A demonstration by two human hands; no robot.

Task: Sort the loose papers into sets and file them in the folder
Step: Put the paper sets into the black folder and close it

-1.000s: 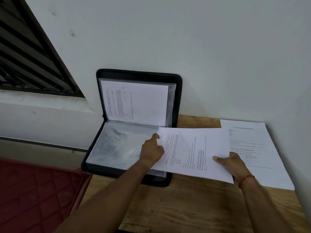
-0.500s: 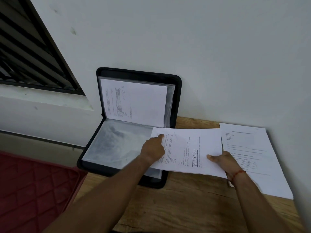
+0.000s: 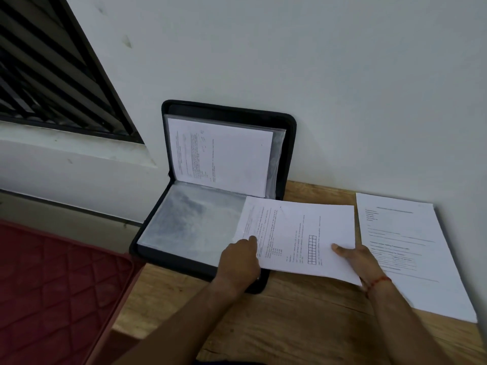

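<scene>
A black zip folder [image 3: 288, 133] stands open against the wall, its upper half upright with a printed sheet in a clear sleeve [image 3: 218, 156], its lower half flat with an empty clear sleeve [image 3: 195, 222]. A printed paper set [image 3: 297, 233] lies partly over the lower sleeve's right edge. My left hand [image 3: 238, 259] grips the set's left edge, thumb on top. My right hand [image 3: 358, 258] holds its right lower part, thumb on top and fingers hidden beneath. A second stack of printed papers [image 3: 411, 248] lies on the wooden table at the right.
The wooden table [image 3: 290, 320] runs along a white wall. A red quilted surface [image 3: 52, 285] lies lower at the left beyond the table edge. A barred window [image 3: 47, 75] fills the upper left.
Both hands have slid the paper set leftward, its left edge now further over the folder's lower sleeve. The stack at the right stayed put.
</scene>
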